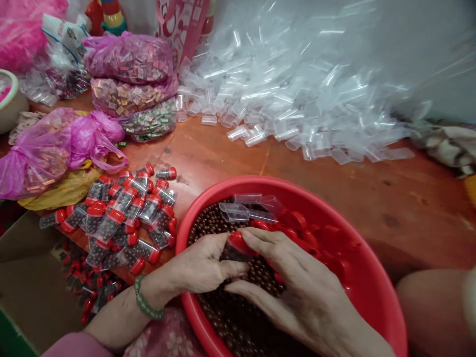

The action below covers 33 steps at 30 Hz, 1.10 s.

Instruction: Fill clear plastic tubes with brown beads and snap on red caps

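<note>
Pinching together on a red-capped tube (235,246), left hand (203,265) and right hand (297,282) probably risk spilling beads (238,317) below if the cap slips.

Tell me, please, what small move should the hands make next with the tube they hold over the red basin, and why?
Probably carry the capped tube left to the pile of filled tubes. The left hand and right hand pinch it together above the beads in the red basin; it looks full and its red cap appears already on, like those in the pile.
</note>
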Each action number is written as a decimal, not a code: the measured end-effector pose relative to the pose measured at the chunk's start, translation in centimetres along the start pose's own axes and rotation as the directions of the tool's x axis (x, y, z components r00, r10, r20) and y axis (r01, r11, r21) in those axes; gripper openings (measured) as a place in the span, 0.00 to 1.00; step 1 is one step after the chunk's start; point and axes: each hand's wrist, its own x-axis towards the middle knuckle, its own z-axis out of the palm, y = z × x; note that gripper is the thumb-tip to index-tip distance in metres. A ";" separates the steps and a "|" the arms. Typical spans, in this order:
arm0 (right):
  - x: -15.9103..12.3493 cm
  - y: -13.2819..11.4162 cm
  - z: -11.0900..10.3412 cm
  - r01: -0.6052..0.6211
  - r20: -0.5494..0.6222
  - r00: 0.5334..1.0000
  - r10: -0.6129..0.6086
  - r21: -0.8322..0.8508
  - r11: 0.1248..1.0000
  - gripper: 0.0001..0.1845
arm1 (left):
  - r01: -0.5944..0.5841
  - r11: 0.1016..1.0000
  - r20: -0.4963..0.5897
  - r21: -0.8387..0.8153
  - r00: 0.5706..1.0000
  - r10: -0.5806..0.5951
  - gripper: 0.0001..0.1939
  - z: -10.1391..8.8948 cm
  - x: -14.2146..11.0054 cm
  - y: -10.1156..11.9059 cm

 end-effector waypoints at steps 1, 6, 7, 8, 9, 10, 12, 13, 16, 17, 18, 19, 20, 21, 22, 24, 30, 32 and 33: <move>-0.1 -0.1 0.3 0.028 -0.004 1.000 -0.028 -0.071 0.997 0.25 | -0.002 0.999 -0.007 -0.051 1.000 0.002 0.10 0.0 0.0 0.0; 0.0 -0.3 1.9 0.068 -0.065 0.994 -0.089 -0.273 0.960 0.26 | -0.017 0.980 -0.032 -0.200 0.999 0.010 0.23 0.0 0.2 0.2; 0.1 -0.3 2.1 0.070 -0.078 0.992 -0.095 -0.280 0.958 0.27 | -0.023 0.973 -0.029 -0.228 0.999 0.016 0.24 0.0 0.2 0.2; 0.1 -0.3 2.3 0.073 -0.091 0.991 -0.102 -0.277 0.958 0.28 | -0.005 0.964 -0.019 -0.266 1.000 0.000 0.26 -0.1 0.2 0.3; 0.1 -0.3 2.4 0.080 -0.103 0.988 -0.111 -0.271 0.959 0.28 | 0.031 0.949 -0.003 -0.313 0.999 -0.033 0.30 -0.1 0.3 0.3; 0.1 -0.2 2.5 0.087 -0.112 0.986 -0.121 -0.264 0.961 0.28 | 0.077 0.931 0.014 -0.357 0.997 -0.077 0.34 -0.1 0.4 0.4; -0.1 -0.2 2.7 0.088 -0.115 0.986 -0.119 -0.243 0.966 0.28 | 0.150 0.906 0.012 -0.397 0.987 -0.159 0.39 0.0 0.6 0.3; -0.2 -0.2 2.8 0.074 -0.109 0.989 -0.100 -0.229 0.971 0.28 | 0.165 0.905 -0.020 -0.392 0.982 -0.187 0.37 0.1 0.8 0.3; -0.4 -0.3 3.1 0.017 -0.049 0.998 -0.025 -0.165 0.986 0.24 | 0.103 0.941 -0.235 -0.323 0.954 -0.186 0.20 0.5 1.1 0.1; -0.4 -0.4 3.1 0.013 -0.033 0.999 -0.018 -0.153 0.988 0.23 | 0.061 0.958 -0.314 -0.280 0.937 -0.152 0.15 0.7 1.1 0.1; -0.4 -0.5 3.2 0.027 -0.028 0.999 -0.031 -0.156 0.987 0.21 | 0.020 0.976 -0.379 -0.218 0.919 -0.104 0.12 0.8 1.0 0.0; -0.4 -0.6 3.2 0.052 -0.032 0.998 -0.059 -0.172 0.984 0.20 | -0.016 0.991 -0.429 -0.136 0.902 -0.045 0.11 0.9 0.8 0.0; -0.3 -0.7 3.3 0.082 -0.038 0.995 -0.092 -0.199 0.977 0.18 | -0.043 0.998 -0.459 -0.039 0.888 0.020 0.11 0.8 0.5 0.0; -0.3 -0.8 3.3 0.111 -0.043 0.991 -0.124 -0.232 0.966 0.17 | -0.059 0.996 -0.469 0.067 0.879 0.084 0.10 0.7 0.2 0.0; -0.2 -0.9 3.3 0.135 -0.042 0.988 -0.151 -0.263 0.955 0.15 | -0.067 0.983 -0.465 0.173 0.874 0.141 0.09 0.5 -0.1 -0.1; -0.3 -1.0 3.5 0.159 -0.031 0.984 -0.176 -0.297 0.941 0.12 | -0.082 0.936 -0.445 0.342 0.863 0.239 0.06 0.0 -0.6 -0.5; 0.0 -1.3 3.6 0.161 -0.044 0.983 -0.179 -0.266 0.950 0.15 | -0.084 0.959 -0.492 0.272 0.844 0.214 0.09 -0.7 -0.4 -1.8; 0.4 -1.3 3.3 0.119 -0.018 0.992 -0.126 -0.213 0.970 0.21 | -0.109 0.985 -0.519 0.132 0.839 0.162 0.13 -0.2 0.0 -1.5; 0.6 -1.3 3.2 0.090 -0.008 0.996 -0.093 -0.172 0.981 0.24 | -0.128 0.991 -0.520 0.040 0.844 0.130 0.13 0.1 0.2 -1.2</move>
